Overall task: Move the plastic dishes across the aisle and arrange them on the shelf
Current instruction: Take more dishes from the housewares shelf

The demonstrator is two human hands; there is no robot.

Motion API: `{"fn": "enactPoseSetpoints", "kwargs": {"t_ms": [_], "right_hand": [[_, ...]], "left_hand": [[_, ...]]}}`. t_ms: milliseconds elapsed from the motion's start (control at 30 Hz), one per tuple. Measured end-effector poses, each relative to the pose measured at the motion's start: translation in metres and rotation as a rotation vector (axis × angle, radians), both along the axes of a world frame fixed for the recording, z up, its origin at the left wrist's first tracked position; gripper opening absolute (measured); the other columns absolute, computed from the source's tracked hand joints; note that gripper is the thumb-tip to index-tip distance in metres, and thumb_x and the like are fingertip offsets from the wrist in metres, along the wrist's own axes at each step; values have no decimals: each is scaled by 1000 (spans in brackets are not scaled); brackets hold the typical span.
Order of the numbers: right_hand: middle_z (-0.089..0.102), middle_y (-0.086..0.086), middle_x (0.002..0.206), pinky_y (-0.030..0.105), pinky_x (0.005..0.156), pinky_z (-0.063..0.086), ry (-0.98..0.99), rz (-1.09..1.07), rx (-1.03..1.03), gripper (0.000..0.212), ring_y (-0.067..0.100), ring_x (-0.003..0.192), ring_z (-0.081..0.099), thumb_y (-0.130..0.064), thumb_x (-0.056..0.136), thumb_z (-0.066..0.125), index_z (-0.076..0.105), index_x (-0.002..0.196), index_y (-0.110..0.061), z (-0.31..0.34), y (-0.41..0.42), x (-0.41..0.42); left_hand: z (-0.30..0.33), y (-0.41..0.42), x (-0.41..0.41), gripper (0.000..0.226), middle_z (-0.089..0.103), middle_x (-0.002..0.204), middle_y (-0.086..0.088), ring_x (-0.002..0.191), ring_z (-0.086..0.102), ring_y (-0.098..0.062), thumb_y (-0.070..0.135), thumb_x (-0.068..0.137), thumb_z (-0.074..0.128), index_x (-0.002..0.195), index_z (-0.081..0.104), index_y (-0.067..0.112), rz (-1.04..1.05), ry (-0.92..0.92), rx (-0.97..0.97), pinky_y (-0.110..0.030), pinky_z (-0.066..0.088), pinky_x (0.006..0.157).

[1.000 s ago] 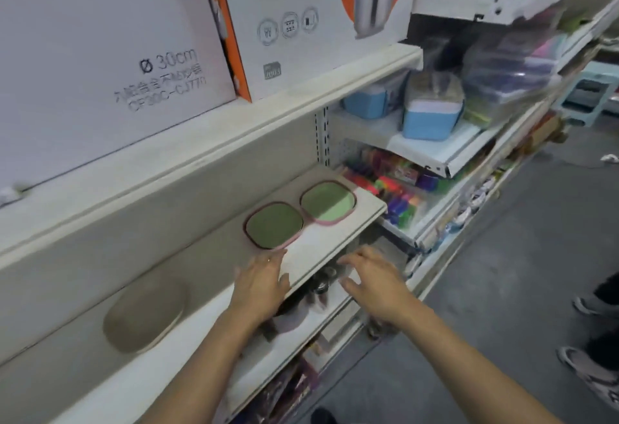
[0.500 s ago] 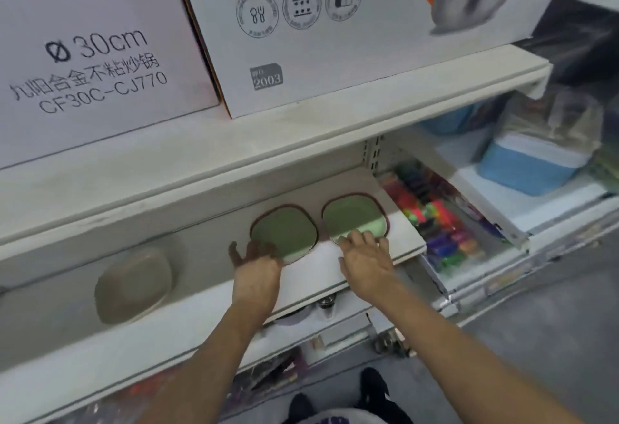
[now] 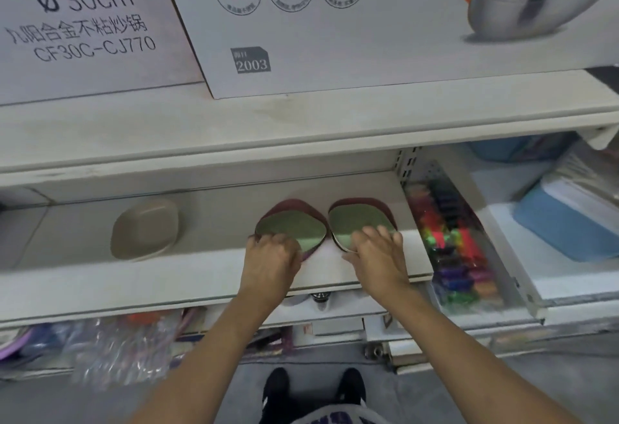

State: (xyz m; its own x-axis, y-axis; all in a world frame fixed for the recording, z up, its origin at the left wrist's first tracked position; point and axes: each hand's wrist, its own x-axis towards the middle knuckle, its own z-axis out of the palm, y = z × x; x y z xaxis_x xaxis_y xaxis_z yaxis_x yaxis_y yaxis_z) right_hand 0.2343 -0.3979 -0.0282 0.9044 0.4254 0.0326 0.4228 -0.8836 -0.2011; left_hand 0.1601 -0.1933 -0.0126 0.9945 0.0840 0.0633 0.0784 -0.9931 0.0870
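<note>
Two square plastic dishes with green insides and dark red rims lie side by side on a white shelf (image 3: 187, 276). My left hand (image 3: 272, 258) grips the near edge of the left dish (image 3: 294, 224), which tilts up toward me. My right hand (image 3: 376, 258) grips the near edge of the right dish (image 3: 358, 217), its fingers curled over the rim. A beige dish (image 3: 144, 227) sits on the same shelf further left, apart from both hands.
Large white cartons (image 3: 335, 22) stand on the shelf above. Coloured markers (image 3: 449, 249) fill the bay to the right, beside a blue container (image 3: 562, 226). Packaged goods (image 3: 110, 346) lie on the lowest shelf. My black shoes (image 3: 311, 390) stand on the grey floor.
I have turned to face the shelf and come closer. Both hands moved from the shelf's front edge onto the two green dishes and took hold of their near edges.
</note>
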Motion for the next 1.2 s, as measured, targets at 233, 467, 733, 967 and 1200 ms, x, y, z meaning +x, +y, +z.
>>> {"fn": "enactPoseSetpoints", "kwargs": {"t_ms": [233, 467, 733, 967, 1200], "right_hand": [[45, -7, 88, 39, 72, 37, -175, 178, 105, 32, 21, 83, 40, -12, 82, 75, 46, 87, -25, 13, -17, -5], [45, -4, 91, 37, 73, 31, -217, 314, 139, 24, 22, 84, 39, -15, 87, 73, 49, 89, -21, 21, 17, -23], [55, -4, 100, 39, 76, 35, -225, 599, 199, 8, 23, 93, 48, -28, 89, 73, 66, 93, -26, 45, 142, -105], [56, -5, 104, 43, 80, 37, -201, 956, 301, 18, 25, 96, 52, -25, 82, 76, 71, 98, -32, 55, 337, -287], [57, -5, 105, 43, 82, 37, -215, 1275, 428, 8, 25, 96, 52, -30, 89, 72, 69, 96, -27, 83, 503, -466]], "left_hand": [[9, -7, -16, 23, 63, 79, 2, 79, 59, -28, 13, 72, 71, 86, 54, 19, 85, -65, 12, -45, 44, 84], [17, 19, -60, 22, 69, 82, 6, 78, 64, -24, 9, 79, 73, 95, 65, 21, 98, -239, -2, -40, 43, 84], [38, 117, -185, 21, 73, 105, 8, 90, 64, -25, 22, 84, 58, 98, 74, 20, 237, -315, -37, -41, 46, 74], [51, 248, -415, 26, 70, 114, 5, 94, 60, -28, 27, 89, 49, 99, 72, 20, 589, -344, 3, -45, 48, 76], [85, 343, -631, 19, 67, 125, 7, 109, 58, -22, 18, 88, 69, 104, 73, 29, 981, -364, 146, -39, 39, 81]]}}
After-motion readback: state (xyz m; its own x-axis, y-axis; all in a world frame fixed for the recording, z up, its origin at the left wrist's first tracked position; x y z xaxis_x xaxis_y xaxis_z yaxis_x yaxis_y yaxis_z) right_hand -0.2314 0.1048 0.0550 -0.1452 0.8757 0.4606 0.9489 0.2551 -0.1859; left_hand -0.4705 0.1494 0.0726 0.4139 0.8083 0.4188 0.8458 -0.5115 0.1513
